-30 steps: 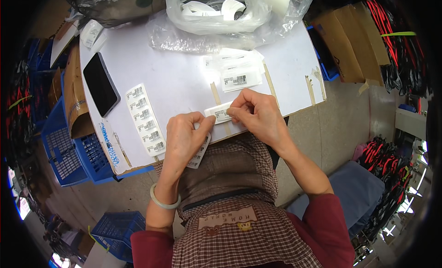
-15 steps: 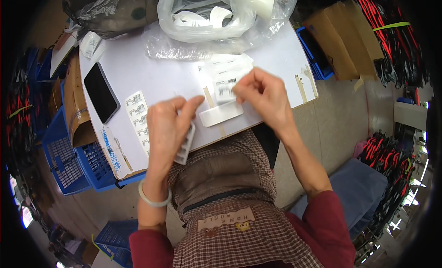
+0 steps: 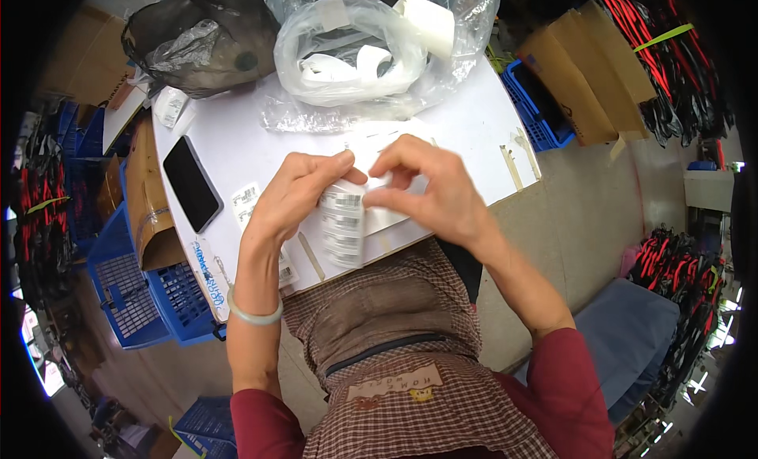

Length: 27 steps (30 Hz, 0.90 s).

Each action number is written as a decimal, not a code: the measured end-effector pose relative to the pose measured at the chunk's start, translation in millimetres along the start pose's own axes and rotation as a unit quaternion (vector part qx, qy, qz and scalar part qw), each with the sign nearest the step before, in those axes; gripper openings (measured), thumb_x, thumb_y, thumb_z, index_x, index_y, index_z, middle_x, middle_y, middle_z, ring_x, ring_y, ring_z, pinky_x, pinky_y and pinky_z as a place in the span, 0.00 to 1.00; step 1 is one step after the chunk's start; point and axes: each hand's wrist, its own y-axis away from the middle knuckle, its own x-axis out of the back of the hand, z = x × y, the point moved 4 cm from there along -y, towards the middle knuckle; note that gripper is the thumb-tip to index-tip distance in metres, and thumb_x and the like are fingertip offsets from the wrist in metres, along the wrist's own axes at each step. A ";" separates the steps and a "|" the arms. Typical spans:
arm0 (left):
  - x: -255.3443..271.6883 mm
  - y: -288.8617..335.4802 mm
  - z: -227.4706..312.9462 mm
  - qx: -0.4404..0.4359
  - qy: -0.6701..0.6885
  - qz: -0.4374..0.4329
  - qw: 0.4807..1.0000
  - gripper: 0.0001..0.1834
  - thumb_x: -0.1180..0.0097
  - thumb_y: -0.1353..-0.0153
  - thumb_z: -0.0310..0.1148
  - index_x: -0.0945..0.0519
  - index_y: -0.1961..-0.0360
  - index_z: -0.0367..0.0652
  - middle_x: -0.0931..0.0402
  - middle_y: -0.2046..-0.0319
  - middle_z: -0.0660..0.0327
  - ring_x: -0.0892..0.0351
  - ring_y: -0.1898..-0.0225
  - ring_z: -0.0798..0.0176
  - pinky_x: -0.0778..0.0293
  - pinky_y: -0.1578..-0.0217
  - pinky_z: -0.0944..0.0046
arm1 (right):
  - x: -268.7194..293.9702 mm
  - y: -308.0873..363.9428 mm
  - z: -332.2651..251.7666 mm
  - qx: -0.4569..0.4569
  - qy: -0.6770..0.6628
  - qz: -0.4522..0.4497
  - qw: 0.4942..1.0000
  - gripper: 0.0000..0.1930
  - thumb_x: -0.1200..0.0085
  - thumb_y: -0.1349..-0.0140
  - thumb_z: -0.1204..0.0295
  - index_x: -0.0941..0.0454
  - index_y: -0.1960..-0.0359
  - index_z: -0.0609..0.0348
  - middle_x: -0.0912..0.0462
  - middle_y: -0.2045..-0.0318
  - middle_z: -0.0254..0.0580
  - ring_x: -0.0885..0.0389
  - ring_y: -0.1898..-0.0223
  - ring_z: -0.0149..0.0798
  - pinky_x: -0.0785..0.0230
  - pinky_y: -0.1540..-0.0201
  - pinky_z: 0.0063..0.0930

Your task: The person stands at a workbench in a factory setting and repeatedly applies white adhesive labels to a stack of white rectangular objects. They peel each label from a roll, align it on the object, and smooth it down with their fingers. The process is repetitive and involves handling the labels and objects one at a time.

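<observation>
A strip of white barcode labels (image 3: pixel 343 232) hangs from my left hand (image 3: pixel 294 192), its top gripped between thumb and fingers. The strip's lower end reaches the table's near edge. My right hand (image 3: pixel 433 192) is close by on the right, thumb and bent fingers drawn together at the strip's upper edge. Whatever lies between those fingertips is too small and blurred to make out. A second label strip (image 3: pixel 245 199) lies on the table, partly hidden by my left forearm. Behind my hands, more white label sheets (image 3: pixel 387 134) lie flat.
A dark phone (image 3: pixel 193 183) rests on the white table (image 3: pixel 225 135) at left. At the back are a black plastic bag (image 3: pixel 201 44) and a clear bag (image 3: pixel 294 60) with white label rolls. Blue baskets (image 3: pixel 118 281) and cardboard boxes (image 3: pixel 580 76) flank the table.
My left hand has raised the label strip from near the table's edge and turned it into view. My right hand has moved left and down, beside the strip. The view has shifted slightly.
</observation>
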 end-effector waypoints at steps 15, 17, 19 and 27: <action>-30.9 83.4 -38.6 -0.010 0.145 0.091 0.985 0.07 0.38 0.40 0.23 0.21 0.63 0.31 0.16 0.71 0.53 0.16 0.71 0.68 0.23 0.73 0.73 | -15.2 32.9 -4.6 0.076 -0.082 0.079 0.991 0.05 0.38 0.45 0.81 0.20 0.67 0.65 0.18 0.57 0.45 0.17 0.59 0.37 0.26 0.57 0.27; -20.5 87.6 -59.6 0.051 0.120 0.089 0.987 0.07 0.38 0.41 0.23 0.21 0.62 0.31 0.16 0.72 0.52 0.16 0.72 0.67 0.23 0.73 0.72 | 6.6 28.3 11.3 -0.040 -0.245 0.093 0.964 0.05 0.38 0.44 0.81 0.21 0.66 0.64 0.20 0.53 0.47 0.19 0.59 0.32 0.27 0.56 0.23; -17.1 85.0 -66.8 0.040 0.115 0.086 0.989 0.11 0.41 0.40 0.22 0.22 0.56 0.29 0.17 0.73 0.52 0.16 0.73 0.65 0.21 0.72 0.69 | 9.4 26.9 20.6 -0.143 -0.228 0.003 0.963 0.04 0.40 0.41 0.80 0.22 0.66 0.64 0.18 0.64 0.41 0.20 0.67 0.27 0.27 0.63 0.20; -25.4 51.2 -63.4 0.040 -0.052 0.102 0.993 0.11 0.45 0.36 0.29 0.17 0.68 0.29 0.19 0.80 0.56 0.21 0.80 0.69 0.26 0.77 0.71 | -18.8 27.5 41.4 -0.220 -0.060 -0.098 0.969 0.06 0.40 0.40 0.75 0.24 0.70 0.66 0.22 0.82 0.36 0.25 0.80 0.26 0.33 0.76 0.22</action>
